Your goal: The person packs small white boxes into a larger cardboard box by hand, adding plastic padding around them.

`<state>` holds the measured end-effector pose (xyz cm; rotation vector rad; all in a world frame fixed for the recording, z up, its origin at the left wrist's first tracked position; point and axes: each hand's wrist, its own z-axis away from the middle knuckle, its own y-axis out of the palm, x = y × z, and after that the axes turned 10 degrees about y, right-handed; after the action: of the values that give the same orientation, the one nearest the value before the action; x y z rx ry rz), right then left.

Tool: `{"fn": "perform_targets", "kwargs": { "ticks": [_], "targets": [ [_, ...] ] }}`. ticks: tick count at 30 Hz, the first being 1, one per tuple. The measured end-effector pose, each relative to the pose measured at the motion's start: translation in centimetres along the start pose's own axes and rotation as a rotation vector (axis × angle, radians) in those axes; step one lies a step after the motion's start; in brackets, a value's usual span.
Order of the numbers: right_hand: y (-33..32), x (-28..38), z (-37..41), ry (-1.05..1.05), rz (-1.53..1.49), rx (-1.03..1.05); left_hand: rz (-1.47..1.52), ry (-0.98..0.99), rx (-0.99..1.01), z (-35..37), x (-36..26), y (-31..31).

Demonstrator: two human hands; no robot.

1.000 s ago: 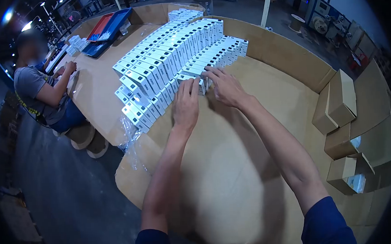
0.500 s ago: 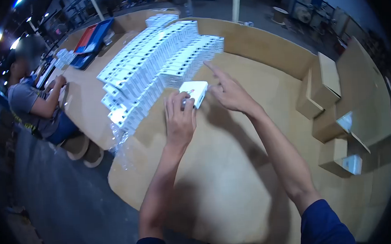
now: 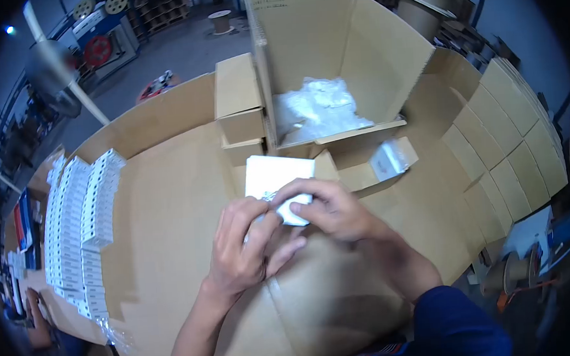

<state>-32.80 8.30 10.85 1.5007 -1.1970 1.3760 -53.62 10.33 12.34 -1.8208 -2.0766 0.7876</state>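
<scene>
A flat white box [image 3: 278,172] is between my two hands above the table, its broad face toward me. My left hand [image 3: 243,246] has its fingers curled at the near left edge of the box. My right hand [image 3: 333,211] grips the near right part, with thumb and fingers bent against the face. The fingertips of both hands meet near a small dark mark on the box and partly cover it. Below my hands lies a brown cardboard sheet [image 3: 306,307] with a seam.
Rows of stacked white boxes [image 3: 94,203] stand at the left. Ahead, a big open carton [image 3: 381,48] holds crumpled clear plastic [image 3: 326,107]. Small cartons [image 3: 237,89] stand beside it; one holds a plastic-wrapped piece [image 3: 389,160]. A gridded cardboard piece [image 3: 501,138] leans at right. Another person's arm [image 3: 38,317] shows far left.
The view has swung right, toward the big carton. My right hand, earlier pointing toward the stacked boxes, is now on a white box along with my left hand.
</scene>
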Motion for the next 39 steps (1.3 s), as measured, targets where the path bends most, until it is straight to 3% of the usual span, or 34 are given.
{"fn": "perform_targets", "kwargs": {
  "ticks": [3,5,7,9,13,14,15,23,24,28,31,32,35,39],
  "targets": [
    [-7.3,3.7,2.6,0.063,0.106,-0.252,0.031,0.012,0.047,-7.0,2.6,4.6],
    [-12.8,5.0,2.4,-0.134,0.631,-0.428,0.089,-0.147,0.174,-11.6,5.4,7.9],
    [-16.9,5.7,1.3,-0.219,0.827,-0.522,0.199,-0.329,0.416,-15.3,9.8,11.5],
    [-19.6,6.0,0.4,-0.16,0.874,-0.547,0.204,-0.419,0.762,-17.0,14.2,15.8],
    [-22.9,5.0,-1.7,-0.22,0.869,-0.511,-0.04,-0.349,1.424,-14.7,19.0,23.5],
    [-23.2,4.8,-1.9,-0.233,0.873,-0.5,0.144,-0.307,1.521,-10.7,23.3,27.3],
    [-23.6,4.5,-2.1,-0.247,0.883,-0.49,0.249,-0.529,1.55,-10.8,21.9,26.9],
    [-24.4,2.7,-1.2,-0.185,0.793,-0.433,0.178,-0.423,1.504,-9.6,20.8,26.1],
    [-24.5,2.6,-1.1,-0.197,0.775,-0.433,0.094,-0.276,1.491,-11.5,19.6,24.7],
    [-25.0,2.5,-1.2,-0.226,0.744,-0.445,-0.071,-0.575,1.232,-15.2,17.5,22.2],
    [-24.7,2.9,-1.2,-0.193,0.756,-0.46,-0.15,-0.594,1.012,-16.1,17.2,20.7],
    [-24.6,3.1,-1.2,-0.178,0.764,-0.467,-0.177,-0.473,0.919,-15.7,17.8,20.5],
    [-24.4,3.6,-1.5,-0.133,0.805,-0.463,-0.071,-0.516,0.625,-16.6,17.2,19.1],
    [-23.7,3.4,-2.6,-0.098,0.783,-0.546,-0.009,-0.614,0.384,-18.5,15.0,17.1]
  ]
}}
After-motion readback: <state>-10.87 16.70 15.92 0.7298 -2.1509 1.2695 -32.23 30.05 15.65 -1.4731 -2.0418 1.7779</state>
